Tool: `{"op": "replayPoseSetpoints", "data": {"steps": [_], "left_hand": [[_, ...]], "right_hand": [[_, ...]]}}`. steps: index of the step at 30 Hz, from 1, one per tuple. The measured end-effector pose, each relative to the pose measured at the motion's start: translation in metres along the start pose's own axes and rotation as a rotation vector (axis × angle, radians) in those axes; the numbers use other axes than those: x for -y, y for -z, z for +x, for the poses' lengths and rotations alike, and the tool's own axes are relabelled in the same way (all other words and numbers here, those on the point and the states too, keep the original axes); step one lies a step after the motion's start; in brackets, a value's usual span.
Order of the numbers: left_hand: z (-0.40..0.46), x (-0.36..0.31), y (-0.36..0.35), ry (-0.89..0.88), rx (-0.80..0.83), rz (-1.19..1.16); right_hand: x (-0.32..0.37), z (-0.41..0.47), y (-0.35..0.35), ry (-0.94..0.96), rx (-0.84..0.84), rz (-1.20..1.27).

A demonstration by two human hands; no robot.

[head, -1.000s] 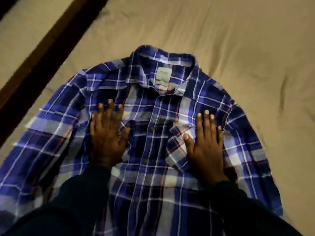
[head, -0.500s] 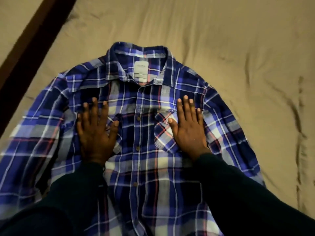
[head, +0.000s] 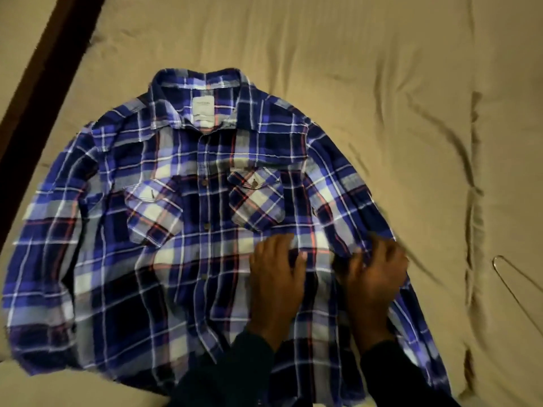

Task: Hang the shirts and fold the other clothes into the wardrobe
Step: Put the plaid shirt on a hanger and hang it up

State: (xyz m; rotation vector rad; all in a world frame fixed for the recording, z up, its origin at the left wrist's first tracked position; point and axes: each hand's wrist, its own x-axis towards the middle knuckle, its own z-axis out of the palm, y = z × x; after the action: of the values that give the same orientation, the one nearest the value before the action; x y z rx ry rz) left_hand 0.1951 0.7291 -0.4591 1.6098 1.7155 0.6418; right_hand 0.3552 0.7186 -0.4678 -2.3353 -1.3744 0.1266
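One plaid shirt (head: 188, 218) lies face up and buttoned on the bed (head: 367, 69), collar pointing away from the person, sleeves spread out to both sides. It has two chest pockets, one on each side of the button row, and a white label inside the collar.

Two hands are on the shirt, close together near its right-hand side, below the pocket there. The left hand (head: 276, 284) lies on the front panel with fingers mostly straight and slightly spread, pressing the cloth rather than grasping it. The right hand (head: 371, 284) sits where the body meets the sleeve; its fingers are bent and cloth is bunched at their tips (the motion blur makes it hard to say whether they pinch the fabric, so I cannot tell). Both arms wear dark sleeves.

One thin wire hanger (head: 517, 292) lies on the tan sheet, well to the right of the shirt and apart from it, only partly in view. A dark wooden bed edge (head: 44, 83) runs diagonally along the upper left.
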Motion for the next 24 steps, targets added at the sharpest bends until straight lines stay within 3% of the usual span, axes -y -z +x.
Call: {"op": "replayPoseSetpoints", "data": {"steps": [2,4,6,8,13,15,17,20,24], "left_hand": [[-0.017,-0.013,-0.025,0.082,0.062,-0.026],[-0.025,-0.021,-0.043,0.154,0.097,0.048],[-0.028,-0.026,-0.055,0.186,0.095,0.125],[-0.029,-0.031,-0.061,0.199,0.078,0.147],[-0.039,-0.033,-0.071,0.180,0.130,0.232],[-0.047,-0.031,-0.072,0.198,0.197,0.238],[-0.057,-0.030,-0.070,0.172,0.150,0.210],[-0.070,-0.030,-0.061,0.207,0.072,0.092],[-0.085,-0.013,-0.047,0.232,0.084,-0.031]], "right_hand": [[-0.040,-0.004,0.014,-0.195,-0.046,-0.165],[-0.069,-0.012,0.023,-0.286,0.081,-0.254],[-0.091,-0.018,0.029,-0.282,0.226,-0.210],[-0.109,-0.009,0.041,-0.218,0.253,-0.182],[-0.128,0.101,0.080,-0.374,-0.183,-0.313],[-0.118,0.131,0.081,-0.363,-0.204,-0.250],[-0.094,0.123,0.067,-0.214,-0.072,-0.072],[-0.054,0.044,0.039,0.060,0.257,0.195],[-0.023,-0.060,0.018,-0.044,0.466,0.369]]}}
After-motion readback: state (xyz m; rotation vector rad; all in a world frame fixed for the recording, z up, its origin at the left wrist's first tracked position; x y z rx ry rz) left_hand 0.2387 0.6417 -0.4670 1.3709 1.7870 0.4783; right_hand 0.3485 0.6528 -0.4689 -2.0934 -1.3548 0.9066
